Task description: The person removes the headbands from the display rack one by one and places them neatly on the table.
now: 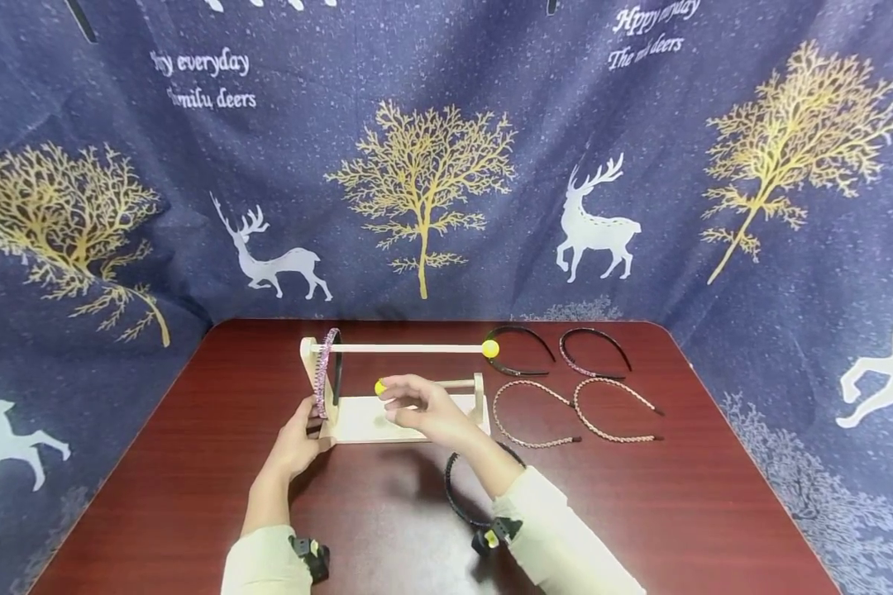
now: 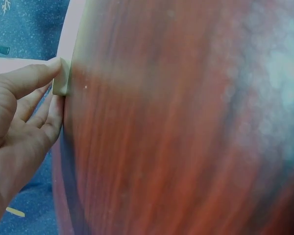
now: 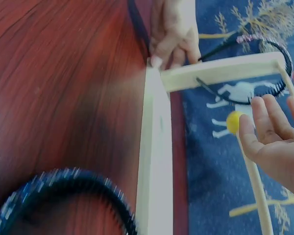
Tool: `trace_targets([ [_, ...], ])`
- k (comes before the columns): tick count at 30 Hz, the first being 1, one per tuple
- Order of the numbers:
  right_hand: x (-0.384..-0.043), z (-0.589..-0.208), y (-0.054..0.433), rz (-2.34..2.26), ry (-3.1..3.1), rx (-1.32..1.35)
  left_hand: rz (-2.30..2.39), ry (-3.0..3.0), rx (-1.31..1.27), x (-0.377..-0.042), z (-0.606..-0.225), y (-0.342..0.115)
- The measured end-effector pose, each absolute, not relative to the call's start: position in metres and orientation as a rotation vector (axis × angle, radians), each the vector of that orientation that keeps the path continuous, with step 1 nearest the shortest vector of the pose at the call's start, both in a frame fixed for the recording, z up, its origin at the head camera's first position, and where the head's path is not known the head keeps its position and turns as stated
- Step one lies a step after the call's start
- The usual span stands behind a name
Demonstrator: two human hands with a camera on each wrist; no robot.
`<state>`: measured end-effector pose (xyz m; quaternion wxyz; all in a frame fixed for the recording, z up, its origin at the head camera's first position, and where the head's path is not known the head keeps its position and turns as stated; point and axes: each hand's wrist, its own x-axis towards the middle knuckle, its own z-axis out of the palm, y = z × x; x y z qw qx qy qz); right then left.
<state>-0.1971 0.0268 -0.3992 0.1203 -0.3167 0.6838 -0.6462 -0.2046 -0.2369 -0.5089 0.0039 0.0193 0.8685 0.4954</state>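
Note:
A pale wooden rack (image 1: 409, 430) with two rods stands on the table. On its long upper rod (image 1: 417, 349), close to the left upright, hangs a pink beaded headband (image 1: 323, 372). My left hand (image 1: 298, 442) grips the rack's left end low down; the left wrist view shows thumb and fingers pinching a wooden edge (image 2: 62, 81). Over the base, my right hand (image 1: 424, 409) hovers with loosely bent fingers around nothing. It is close to the yellow ball (image 3: 233, 122) that tips the lower rod; whether they touch, I cannot tell.
Several headbands lie on the table (image 1: 714, 496) to the right, among them a black one (image 1: 517, 329) and a braided beige one (image 1: 618, 438). A dark beaded headband (image 1: 454, 496) lies partly beneath my right forearm. Patterned blue cloth (image 1: 446, 74) hangs behind the table.

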Motion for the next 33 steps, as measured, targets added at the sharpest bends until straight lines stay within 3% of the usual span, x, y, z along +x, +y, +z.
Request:
trace_targets([
  [11, -0.203, -0.395, -0.013, -1.984, 1.822, -0.868, 1.592, 2.678, 0.043, -0.207, -0.510, -0.236],
  [21, -0.220, -0.424, -0.040, -2.088, 1.744, -0.803, 1.598, 2.674, 0.040, -0.205, -0.506, -0.236],
  [33, -0.219, -0.417, -0.057, -2.097, 1.749, -0.777, 1.609, 2.675, 0.065, -0.206, -0.509, -0.238],
])
